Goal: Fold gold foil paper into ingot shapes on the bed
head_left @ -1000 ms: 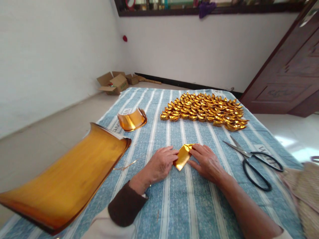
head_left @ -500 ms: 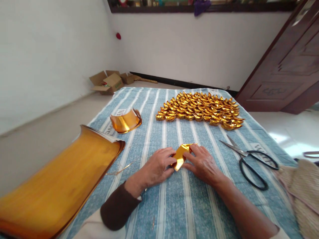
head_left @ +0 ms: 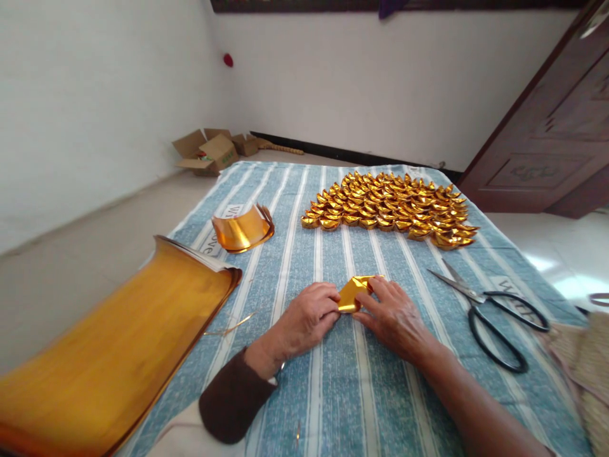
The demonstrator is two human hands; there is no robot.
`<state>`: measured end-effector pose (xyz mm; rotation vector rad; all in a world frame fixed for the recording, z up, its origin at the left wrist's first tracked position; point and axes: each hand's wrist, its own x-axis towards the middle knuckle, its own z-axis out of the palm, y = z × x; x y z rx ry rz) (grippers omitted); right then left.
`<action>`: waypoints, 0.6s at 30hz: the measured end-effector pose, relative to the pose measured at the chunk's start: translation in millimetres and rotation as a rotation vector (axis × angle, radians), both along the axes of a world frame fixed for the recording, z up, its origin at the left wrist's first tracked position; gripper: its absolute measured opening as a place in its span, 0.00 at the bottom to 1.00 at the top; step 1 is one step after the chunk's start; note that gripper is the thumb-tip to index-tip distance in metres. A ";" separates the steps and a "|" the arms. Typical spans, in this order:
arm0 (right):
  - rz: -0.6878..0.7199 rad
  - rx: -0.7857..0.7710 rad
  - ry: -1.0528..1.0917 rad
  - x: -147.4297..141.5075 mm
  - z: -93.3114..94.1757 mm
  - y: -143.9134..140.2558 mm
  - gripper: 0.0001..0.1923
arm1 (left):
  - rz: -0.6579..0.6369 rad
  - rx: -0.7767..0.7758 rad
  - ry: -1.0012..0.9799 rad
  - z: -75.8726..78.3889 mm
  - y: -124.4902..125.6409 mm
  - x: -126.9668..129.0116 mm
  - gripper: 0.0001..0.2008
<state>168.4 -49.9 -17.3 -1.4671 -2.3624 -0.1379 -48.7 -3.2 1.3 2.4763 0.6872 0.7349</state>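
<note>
At the near edge, a dark cuff (head_left: 233, 398) is seen on the left forearm, and the right forearm is cut off by the frame. A thin gold sliver (head_left: 298, 430) is blurred. The stack of gold sheets (head_left: 118, 324) is cropped at left, its count unreadable; a beige woven item (head_left: 592, 355) is cropped at right.

On the cloth-covered bench (head_left: 337, 381), the folded gold paper (head_left: 349, 297) lies between the two hands. Its left end is pinched by the left hand (head_left: 311, 314), whose thumb is partly hidden; its right part is pinched between thumb and bent fingers by the right hand (head_left: 394, 317), so its far corner is partly covered.

The scissors (head_left: 474, 296) are left lying with blades parted. Beyond, curved gold strips (head_left: 240, 228) are stacked, and folded gold pieces (head_left: 390, 206) are packed too tightly to be counted. The contents of a cardboard box (head_left: 221, 155) cannot be made out.
</note>
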 end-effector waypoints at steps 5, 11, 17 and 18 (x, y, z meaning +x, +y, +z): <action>-0.007 -0.008 0.049 -3.4 0.7 -1.0 0.07 | 0.038 -0.035 0.035 -4.0 4.7 2.4 0.08; -0.093 0.050 0.069 -11.8 -4.1 0.1 0.07 | 0.162 -0.029 0.100 -8.8 4.3 6.1 0.09; -0.146 0.063 0.070 -16.9 -8.3 0.2 0.09 | 0.199 -0.012 0.105 -16.5 5.4 5.8 0.10; -0.152 0.060 0.073 -17.3 -8.5 0.1 0.09 | 0.201 -0.018 0.106 -17.0 5.7 5.6 0.10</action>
